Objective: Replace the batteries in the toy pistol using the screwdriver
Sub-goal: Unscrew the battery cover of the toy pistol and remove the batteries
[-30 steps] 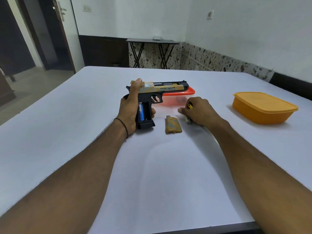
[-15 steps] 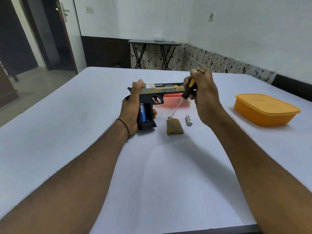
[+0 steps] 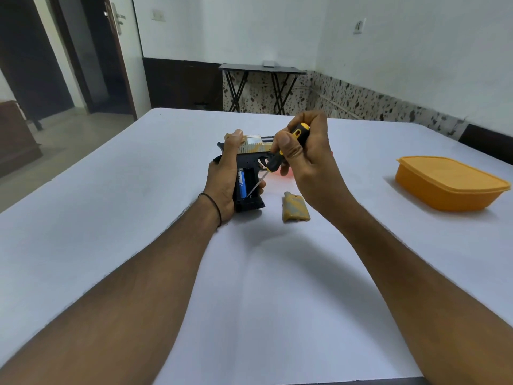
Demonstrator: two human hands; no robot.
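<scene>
Screwdriver tip in the open battery bay, pistol braced for prying.

From my seat, on the left, the left hand (image 3: 222,177) wraps its fingers around the back of the toy pistol (image 3: 252,147), thumb up on the slide. It stands the butt on the counter (image 3: 111,218), I'd say so the tool has something firm to push against. The bay faces me, with one blue battery (image 3: 241,184) seated in its left slot. The right hand (image 3: 308,165) pinches the screwdriver (image 3: 276,160) by its handle, slanted so the tip reaches the bay's lower end beside the battery, likely to lever it out. The removed grip cover (image 3: 295,208) lies just right of the butt, handy for refitting. Well apart on the right sits a lidded orange container (image 3: 444,187).
</scene>
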